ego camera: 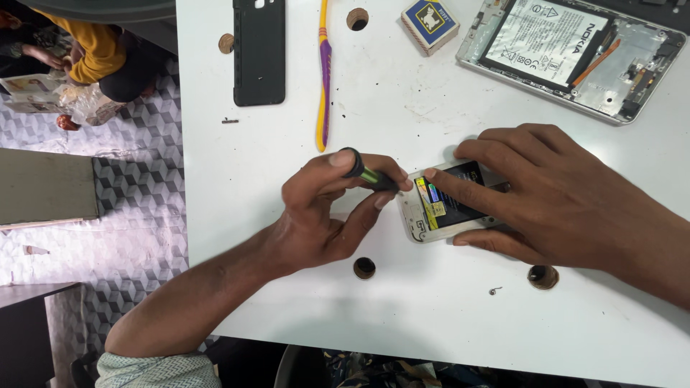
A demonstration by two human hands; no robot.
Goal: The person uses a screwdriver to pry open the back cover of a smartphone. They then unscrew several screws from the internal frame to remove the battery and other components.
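small blue-white box (430,23), white battery label (546,37)
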